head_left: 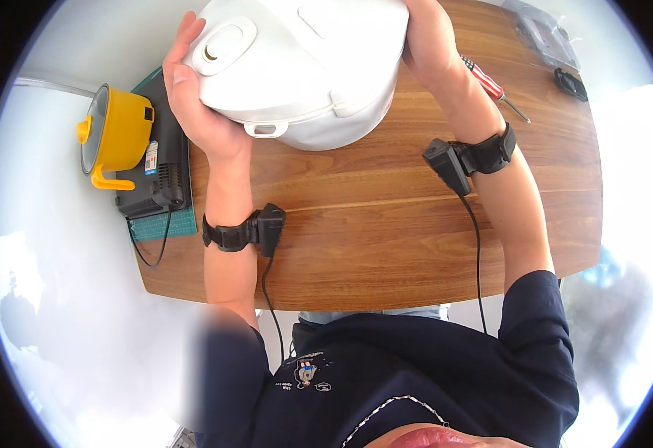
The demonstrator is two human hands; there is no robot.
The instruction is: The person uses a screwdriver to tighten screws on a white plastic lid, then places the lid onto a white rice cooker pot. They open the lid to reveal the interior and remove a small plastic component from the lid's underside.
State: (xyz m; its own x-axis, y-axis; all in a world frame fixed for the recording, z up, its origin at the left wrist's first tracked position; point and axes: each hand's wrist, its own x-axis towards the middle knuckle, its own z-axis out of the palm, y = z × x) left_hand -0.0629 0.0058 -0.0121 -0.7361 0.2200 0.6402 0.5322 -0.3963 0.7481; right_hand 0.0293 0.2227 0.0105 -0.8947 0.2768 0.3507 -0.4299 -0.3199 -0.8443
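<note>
A white rice cooker (304, 67) with a rounded body, a lid seam and an oval vent is at the top middle, partly cut off by the upper edge of the view. My left hand (201, 112) presses along its left side, thumb and fingers against the shell. On the opposite side my right hand (429, 41) grips it; those fingertips are hidden or out of view. The cooker is tilted, and a small loop tab (267, 131) sticks out from its near side. Whether it rests on the wooden table (356, 246) or is lifted, I cannot tell.
At left, a yellow electric pot (123, 131) stands on a black appliance (151, 196) over a green cutting mat (177, 224). A screwdriver (491, 82) with a striped handle lies by my right forearm. Clear plastic packaging (543, 37) and a black object (570, 84) sit far right. Cables hang from both wristbands.
</note>
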